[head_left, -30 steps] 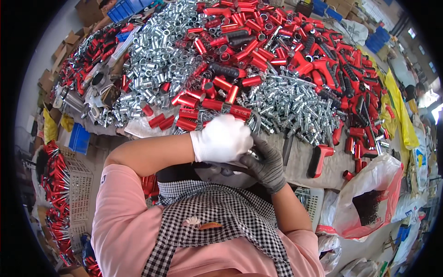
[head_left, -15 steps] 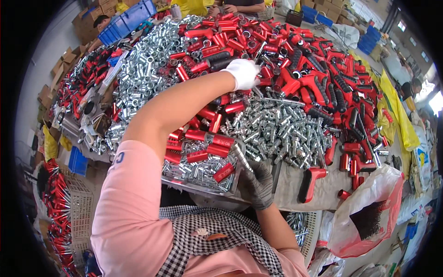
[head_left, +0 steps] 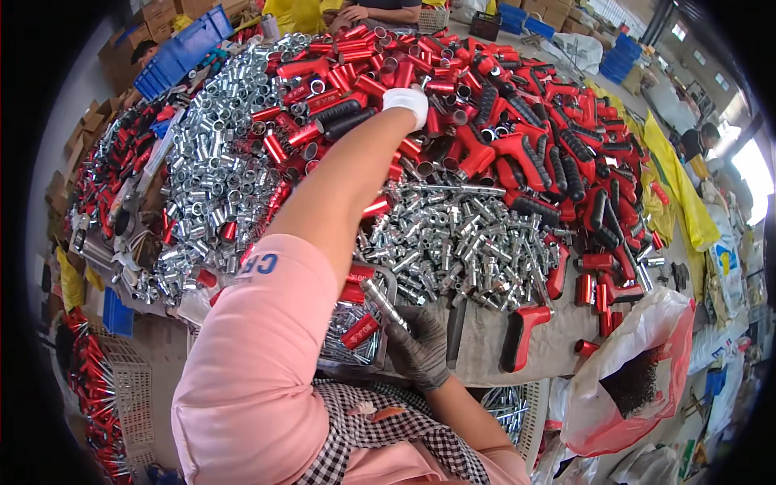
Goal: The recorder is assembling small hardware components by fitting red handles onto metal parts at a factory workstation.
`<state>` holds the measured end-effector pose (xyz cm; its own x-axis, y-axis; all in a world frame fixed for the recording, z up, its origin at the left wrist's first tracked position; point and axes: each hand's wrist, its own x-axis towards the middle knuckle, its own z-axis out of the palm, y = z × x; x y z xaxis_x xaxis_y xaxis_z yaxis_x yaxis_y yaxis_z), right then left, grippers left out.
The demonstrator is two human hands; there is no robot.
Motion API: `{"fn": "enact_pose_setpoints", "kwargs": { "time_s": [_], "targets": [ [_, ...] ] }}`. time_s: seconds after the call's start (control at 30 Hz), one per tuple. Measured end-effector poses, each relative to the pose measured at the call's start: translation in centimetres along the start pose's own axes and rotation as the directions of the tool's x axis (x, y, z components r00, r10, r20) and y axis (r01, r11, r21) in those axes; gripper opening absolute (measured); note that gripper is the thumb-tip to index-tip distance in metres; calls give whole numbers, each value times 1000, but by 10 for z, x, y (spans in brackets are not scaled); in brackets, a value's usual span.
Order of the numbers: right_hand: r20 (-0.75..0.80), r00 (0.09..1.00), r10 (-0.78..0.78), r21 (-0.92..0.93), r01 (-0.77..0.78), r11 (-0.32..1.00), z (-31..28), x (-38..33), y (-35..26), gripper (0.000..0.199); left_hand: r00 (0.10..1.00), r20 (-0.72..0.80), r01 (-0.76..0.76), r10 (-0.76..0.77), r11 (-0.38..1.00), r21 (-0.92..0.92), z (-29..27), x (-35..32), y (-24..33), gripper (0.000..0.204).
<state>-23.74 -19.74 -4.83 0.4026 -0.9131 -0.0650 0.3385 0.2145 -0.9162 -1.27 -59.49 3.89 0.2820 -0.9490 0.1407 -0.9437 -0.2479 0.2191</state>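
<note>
My left hand [head_left: 408, 107], in a white glove, reaches far across into the heap of red sleeves [head_left: 347, 56]. Its fingers are hidden behind the palm and among the sleeves, so whether it grips anything does not show. Close to my body, my right hand [head_left: 418, 343] in a dark grey glove is closed around a silver ribbed metal shaft [head_left: 381, 303], which points up and to the left. Just left of it, a tray [head_left: 390, 283] holds small metal pins and several red sleeves, partly covered by my left arm.
Silver collars [head_left: 214, 153] are heaped at left, metal fittings [head_left: 461, 242] in the middle. Red-and-black pistol-shaped handles [head_left: 525, 162] pile up at right; one handle [head_left: 524, 335] lies apart near the front edge. An open white sack [head_left: 582, 404] stands at right. Another person's arm [head_left: 380, 14] shows across the table.
My left hand has reached farther into the red sleeves, its arm swinging across the tray. My right hand, still holding the metal shaft, has moved slightly left and down; the whole view has shifted.
</note>
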Motion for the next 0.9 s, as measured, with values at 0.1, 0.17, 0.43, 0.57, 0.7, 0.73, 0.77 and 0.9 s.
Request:
{"fn": "enact_pose_setpoints", "kwargs": {
  "time_s": [0.1, 0.17, 0.43, 0.57, 0.7, 0.73, 0.77, 0.9],
  "targets": [
    [-14, 1000, -27, 26, 27, 999, 0, 1, 2, 30, 993, 38, -109, 110, 994, -32, -53, -43, 10, 38],
    [12, 1000, -24, 75, 23, 997, 2, 0, 2, 31, 992, -87, -104, 94, 986, -127, -67, -48, 2, 35],
    [-54, 997, -46, 323, 61, 944, 2, -5, -6, 41, 748, -374, -648, 548, 725, -234, -124, -225, -24, 38],
    [-205, 940, -271, 116, 299, 947, -12, -11, -2, 24, 657, -464, -713, 594, 690, -126, -118, -333, -41, 36],
    [-291, 923, -253, 207, 319, 925, -7, -51, -23, 29, 685, -494, -692, 535, 691, -210, -88, -416, -49, 33],
    [-302, 916, -262, 181, 325, 928, -7, -60, -27, 30, 719, -466, -658, 516, 721, -217, -80, -437, -50, 33],
    [-251, 938, -240, 171, 287, 943, -13, -68, -31, 33, 745, -439, -632, 502, 741, -226, -70, -452, -48, 34],
    [-149, 746, -649, -683, 397, 613, -49, -82, -21, 32, 729, -545, -639, 414, 696, -327, -32, -496, -29, 33]
  ]
}}
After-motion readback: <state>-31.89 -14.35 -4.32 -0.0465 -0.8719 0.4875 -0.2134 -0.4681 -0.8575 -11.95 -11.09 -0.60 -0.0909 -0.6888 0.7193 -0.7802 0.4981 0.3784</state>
